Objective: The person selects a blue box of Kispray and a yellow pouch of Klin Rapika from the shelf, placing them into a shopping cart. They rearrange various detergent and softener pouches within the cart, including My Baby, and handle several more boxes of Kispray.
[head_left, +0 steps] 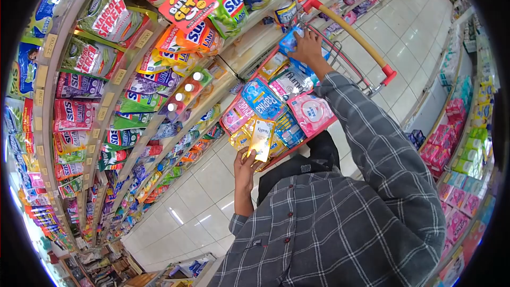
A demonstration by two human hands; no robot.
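Note:
My left hand [245, 166] holds a yellow refill pouch [261, 138] at the near edge of a red shopping cart [340, 64]. Stretched out in a grey checked sleeve, my right hand [309, 48] grips a blue pouch [291, 41] at the cart's far end, close to the yellow handle bar [350, 32]. The cart is filled with several pouches, among them a pink one [311, 112] and a blue one [261, 98].
Shelves packed with detergent and softener pouches [90, 111] run along the left, with a red "Buy 1 Get 1" tag [187, 4]. More shelves of pink and green packs [457, 149] line the right. White floor tiles [414, 37] stretch down the aisle.

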